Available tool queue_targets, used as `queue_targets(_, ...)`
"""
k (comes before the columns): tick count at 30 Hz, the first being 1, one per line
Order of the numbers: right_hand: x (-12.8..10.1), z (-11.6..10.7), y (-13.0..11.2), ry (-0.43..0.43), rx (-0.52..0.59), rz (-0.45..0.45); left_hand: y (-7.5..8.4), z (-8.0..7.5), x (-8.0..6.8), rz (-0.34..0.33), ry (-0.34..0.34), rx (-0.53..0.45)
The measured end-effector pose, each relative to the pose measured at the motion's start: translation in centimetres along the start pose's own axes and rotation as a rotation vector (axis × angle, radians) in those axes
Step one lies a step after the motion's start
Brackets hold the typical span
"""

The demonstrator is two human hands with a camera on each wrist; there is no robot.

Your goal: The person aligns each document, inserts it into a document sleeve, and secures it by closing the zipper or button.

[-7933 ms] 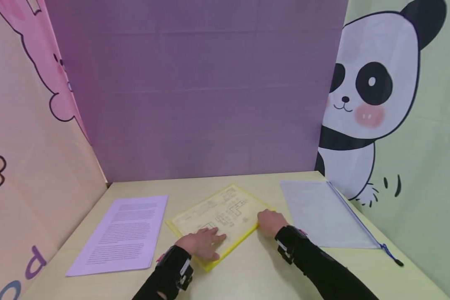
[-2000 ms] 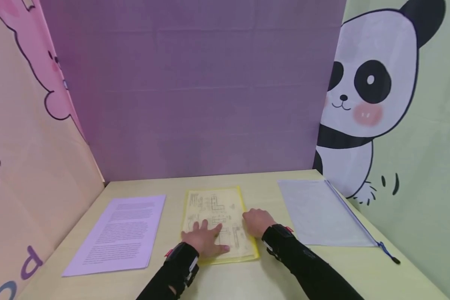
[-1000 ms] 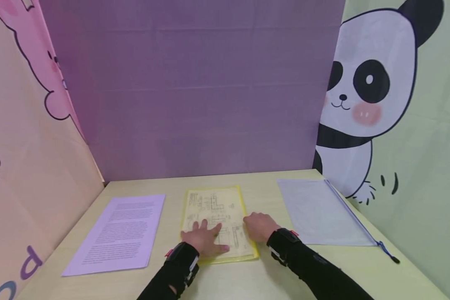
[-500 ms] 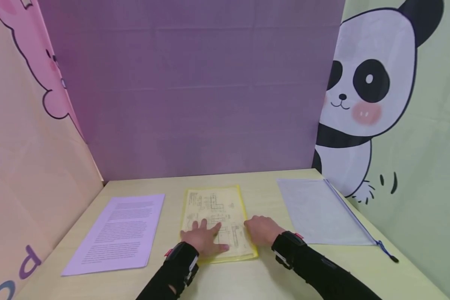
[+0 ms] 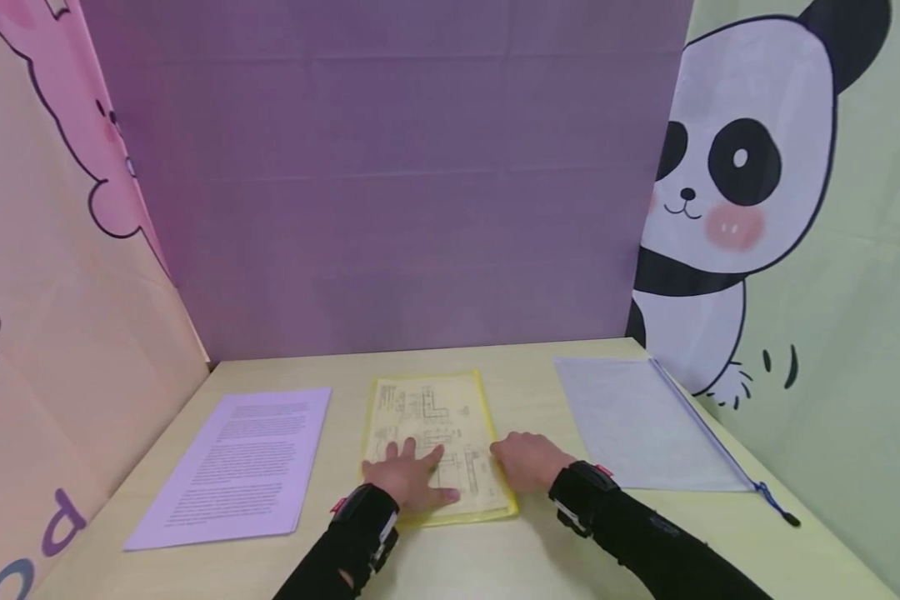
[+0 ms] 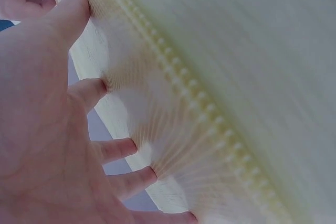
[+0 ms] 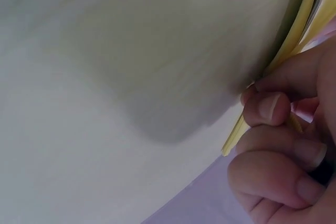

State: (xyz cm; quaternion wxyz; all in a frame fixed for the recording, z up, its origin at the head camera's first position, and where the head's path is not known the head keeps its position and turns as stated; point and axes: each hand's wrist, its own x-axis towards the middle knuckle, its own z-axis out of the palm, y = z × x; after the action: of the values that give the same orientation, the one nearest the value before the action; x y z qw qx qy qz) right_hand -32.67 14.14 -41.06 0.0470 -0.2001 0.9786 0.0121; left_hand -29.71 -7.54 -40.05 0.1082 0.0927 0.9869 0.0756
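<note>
1. Pouch [image 5: 485,402], yellow-edged, with a sheet of drawings [image 5: 429,402] inside; it lies flat near the middle of the worktop [image 5: 480,567], long axis running from near edge towards far edge;
2. Left hand [image 5: 407,483] presses on the pouch's near-left part; its fingers are spread apart, tips on the face, clamped on nothing;
3. Right hand [image 5: 528,461] sits partway along the pouch's right long edge; its fingers are curled, tips together, pinching at that edge; whether on the border itself or a small pull, I cannot tell;
4. Key relation, as I judge it: the pouch extends leftward from the right fingers and lies beneath the left ones; the right hand is nearer that long edge;
5. Purple printed sheets [image 5: 247,467] lie towards the worktop's left edge; a pale bag [image 5: 645,425] with a blue zip [image 5: 702,425] lies along its right edge.
</note>
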Motion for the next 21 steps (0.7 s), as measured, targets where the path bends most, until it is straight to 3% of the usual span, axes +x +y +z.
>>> queue_targets(8, -0.3, -0.3, 0.2, -0.029, 0.028, -0.011, 0.2, -0.1, -0.1, 0.000, -0.005, -0.009)
queue_targets(21, -2.6, -0.1, 0.4, 0.025, 0.026, -0.125, 0.2, 0.0, -0.2, 0.015, 0.000, -0.003)
